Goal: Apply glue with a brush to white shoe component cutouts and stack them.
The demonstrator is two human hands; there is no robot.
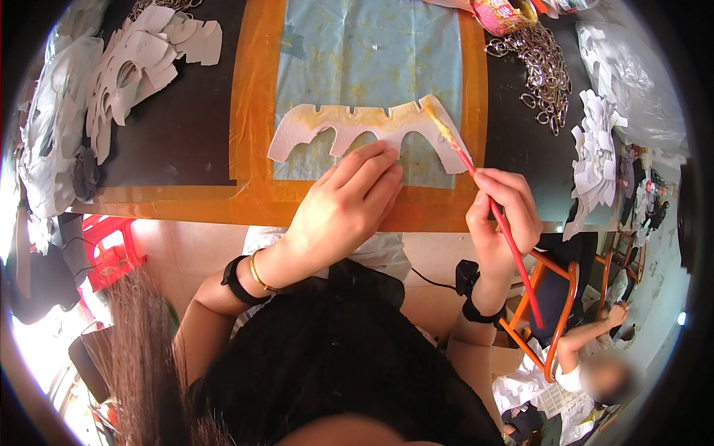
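A white scalloped cut-out piece (301,126) with several arches and small notches lies on the blue sheet (372,67). Yellowish glue-like stuff coats its upper edge. My left hand (349,193) has its fingers close together, with the fingertips holding the piece at a middle tab; the thumb is mostly hidden. In my right hand (509,212) is a thin brush with a red handle (512,241), pinched between thumb and fingers. Its yellow-smeared tip touches the piece's right end.
Orange tape (253,97) borders the sheet on the dark table. Stacked white cut-outs (134,67) lie at left, more cut-outs (593,156) at right. Metal rings (539,74) are heaped beside a colourful pot (506,15). An orange-framed stool (569,297) and another person (587,346) are at lower right.
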